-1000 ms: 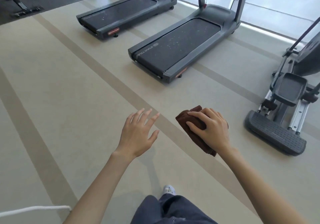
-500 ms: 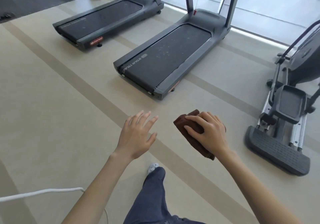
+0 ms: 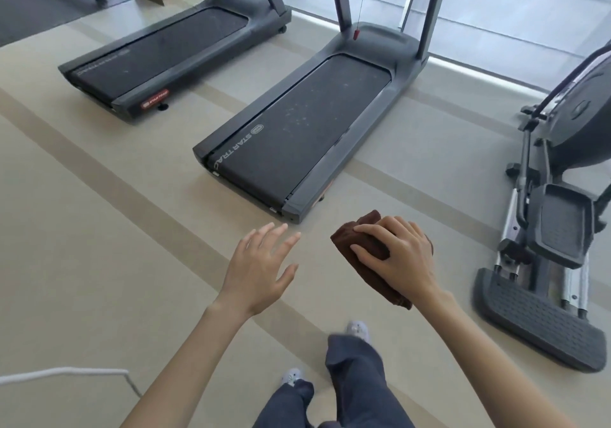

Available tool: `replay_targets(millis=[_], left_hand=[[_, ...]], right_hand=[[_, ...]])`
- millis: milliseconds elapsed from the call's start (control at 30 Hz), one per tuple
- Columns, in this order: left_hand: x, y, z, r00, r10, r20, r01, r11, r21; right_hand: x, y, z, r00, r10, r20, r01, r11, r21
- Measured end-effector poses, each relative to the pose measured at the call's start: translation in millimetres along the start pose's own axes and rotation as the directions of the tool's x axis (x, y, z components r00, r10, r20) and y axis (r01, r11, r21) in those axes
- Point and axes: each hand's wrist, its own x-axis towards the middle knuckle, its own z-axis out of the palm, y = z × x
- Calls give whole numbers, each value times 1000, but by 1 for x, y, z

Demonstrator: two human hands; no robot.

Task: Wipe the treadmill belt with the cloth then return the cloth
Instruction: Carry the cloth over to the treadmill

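While we stand short of treadmill belt (image 3: 297, 130), our right hand (image 3: 400, 255) grips folded brown cloth (image 3: 365, 270) beneath palm; left hand (image 3: 258, 262) beside it, fingers spread, holding nothing.

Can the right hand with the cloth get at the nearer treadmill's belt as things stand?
Probably, after a step closer: only bare floor lies between the right hand, holding the cloth, and the belt; nothing blocks it.

I have only one view here: the wide-angle camera on the person's head. It looks forward and steeply down at the floor (image 3: 99, 262). The left hand (image 3: 261, 269) and the right hand (image 3: 400, 259) are near, low in the middle; the treadmill (image 3: 297, 137) lies farther ahead, higher in the view.
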Motion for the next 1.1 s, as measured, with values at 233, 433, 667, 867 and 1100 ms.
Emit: replay_targets(millis=[233, 433, 667, 867, 1100], left_hand=[[105, 4, 27, 993, -116, 2, 116, 993, -4], [216, 26, 28, 979, -195, -56, 195, 981, -9], [292, 27, 32, 930, -355, -96, 354, 935, -20], [341, -2, 44, 881, -466, -82, 465, 885, -32], [410, -77, 56, 841, -532, -97, 534, 845, -5]], right_hand=[[87, 98, 30, 996, -76, 50, 76, 997, 9], [185, 183, 36, 993, -112, 46, 109, 993, 53], [260, 238, 53, 976, -197, 90, 186, 976, 116], [313, 265, 93, 951, -261, 163, 243, 962, 123], [425, 271, 158, 915, -357, 190, 332, 931, 152]])
